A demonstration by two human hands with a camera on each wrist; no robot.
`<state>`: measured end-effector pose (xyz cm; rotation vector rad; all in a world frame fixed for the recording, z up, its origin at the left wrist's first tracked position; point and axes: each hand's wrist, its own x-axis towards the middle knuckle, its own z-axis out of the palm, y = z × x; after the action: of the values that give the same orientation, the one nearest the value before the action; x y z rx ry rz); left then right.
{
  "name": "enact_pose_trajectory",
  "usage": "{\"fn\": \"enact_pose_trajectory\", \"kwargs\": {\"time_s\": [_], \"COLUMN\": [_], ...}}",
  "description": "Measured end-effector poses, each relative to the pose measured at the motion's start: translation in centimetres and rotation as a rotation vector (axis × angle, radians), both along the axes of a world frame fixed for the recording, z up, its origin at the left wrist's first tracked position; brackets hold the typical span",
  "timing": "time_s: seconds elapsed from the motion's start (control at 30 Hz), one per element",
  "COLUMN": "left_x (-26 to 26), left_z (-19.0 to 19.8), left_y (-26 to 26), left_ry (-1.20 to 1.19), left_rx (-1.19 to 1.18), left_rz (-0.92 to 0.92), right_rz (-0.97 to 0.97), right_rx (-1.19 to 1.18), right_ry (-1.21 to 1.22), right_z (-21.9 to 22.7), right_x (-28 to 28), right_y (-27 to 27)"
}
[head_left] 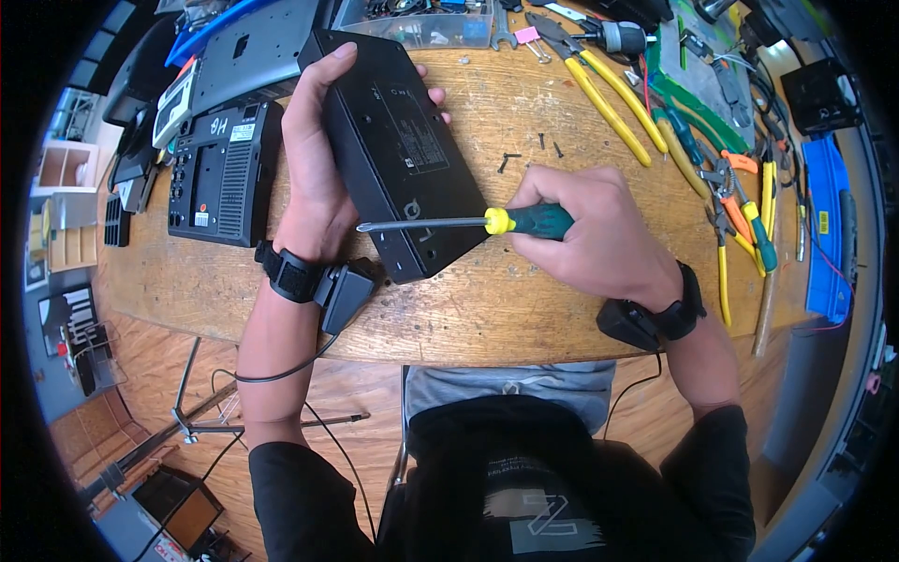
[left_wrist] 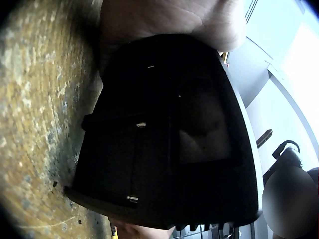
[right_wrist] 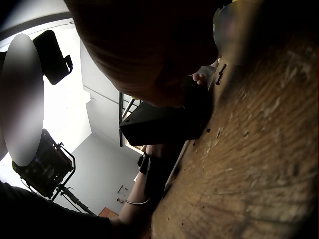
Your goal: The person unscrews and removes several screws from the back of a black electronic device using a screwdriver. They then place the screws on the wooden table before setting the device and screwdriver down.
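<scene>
Left hand point(head_left: 312, 140) wrapped round black box point(head_left: 379, 140), right hand point(head_left: 604, 229) curled on screwdriver point(head_left: 541, 222); looks like screw work, next needs tip point(head_left: 367, 228) squared up.

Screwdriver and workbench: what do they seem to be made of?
The screwdriver has a smooth grey shaft with a sheen, likely steel; its solid-coloured green and yellow handle looks like plastic, perhaps partly rubber. The workbench looks wooden, worn and possibly varnished: grain and scuffs show.
</scene>
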<state>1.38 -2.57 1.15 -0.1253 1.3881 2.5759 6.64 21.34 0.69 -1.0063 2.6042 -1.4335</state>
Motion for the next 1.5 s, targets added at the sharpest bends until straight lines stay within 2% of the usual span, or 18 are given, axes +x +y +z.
{"fn": "enact_pose_trajectory", "kwargs": {"time_s": [0.7,0.8,0.9,0.93,1.07,1.17,1.43,1.5], "left_x": [-0.2,-0.7,-0.9,-1.0,-2.2,-2.5,-2.7,-2.0], "left_z": [-0.1,0.0,0.9,1.0,0.1,-0.2,-0.6,0.9], "left_y": [-0.2,-1.8,-2.5,-3.4,-5.6,-6.3,-6.3,-5.8], "left_ry": [0.019,-0.024,-0.036,-0.066,0.021,0.075,0.084,-0.034], "left_rx": [0.012,-0.038,-0.026,-0.018,-0.024,0.072,0.081,0.186], "left_rz": [-0.016,-0.109,-0.108,-0.181,-0.255,-0.394,-0.380,-0.350], "right_rz": [0.022,-0.056,-0.098,-0.109,-0.092,-0.069,-0.087,-0.087], "right_rx": [0.013,-0.006,0.003,-0.016,-0.039,-0.043,-0.077,-0.071], "right_ry": [-0.048,-0.077,-0.141,-0.133,-0.097,-0.056,-0.068,-0.073], "right_z": [0.1,1.4,2.3,2.1,2.1,2.4,4.0,4.3], "right_x": [-0.3,-0.3,-0.5,-0.6,-0.8,-0.9,0.2,0.8], "right_y": [0.4,0.1,0.7,0.8,0.8,1.0,1.2,1.0]}}
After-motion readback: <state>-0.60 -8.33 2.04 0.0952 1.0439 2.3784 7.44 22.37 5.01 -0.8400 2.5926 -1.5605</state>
